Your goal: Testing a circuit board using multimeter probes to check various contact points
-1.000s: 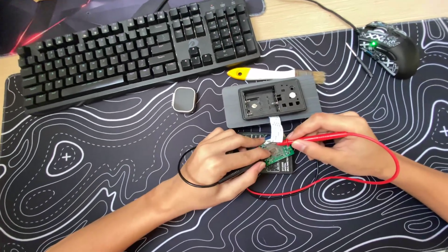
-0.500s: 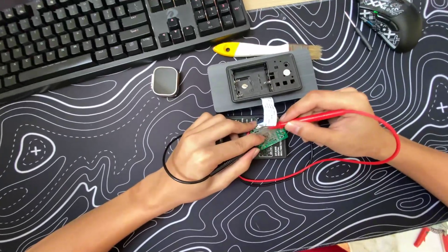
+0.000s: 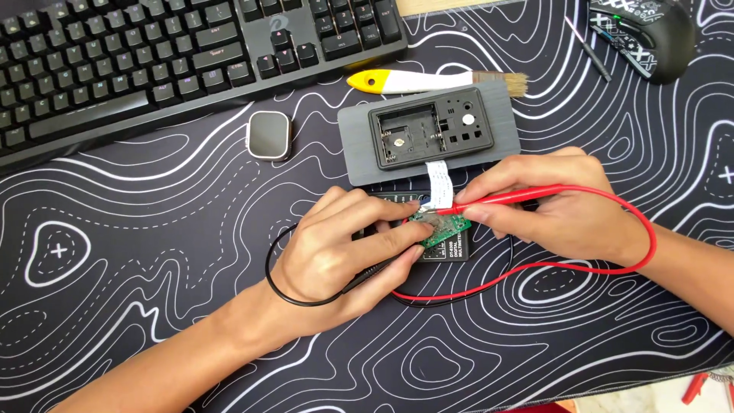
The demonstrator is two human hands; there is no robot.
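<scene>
1. The probe tips and much of the small green circuit board [image 3: 442, 228] are hidden under fingers.
2. The left hand [image 3: 340, 248] is closed on a black probe [image 3: 375, 269], palm down.
3. The right hand [image 3: 554, 206] pinches a red probe [image 3: 508, 200] flat over the board, just below the grey housing [image 3: 428, 130] on the worktop [image 3: 153, 252].

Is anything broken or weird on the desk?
The grey device lies opened, its empty black back facing up. Its green circuit board is out, hanging by a white ribbon cable. Nothing looks spilled.

open mat [image 3: 153, 336] left and below; keyboard [image 3: 153, 69], grey case [image 3: 428, 134], brush [image 3: 428, 80] crowd the top.
</scene>
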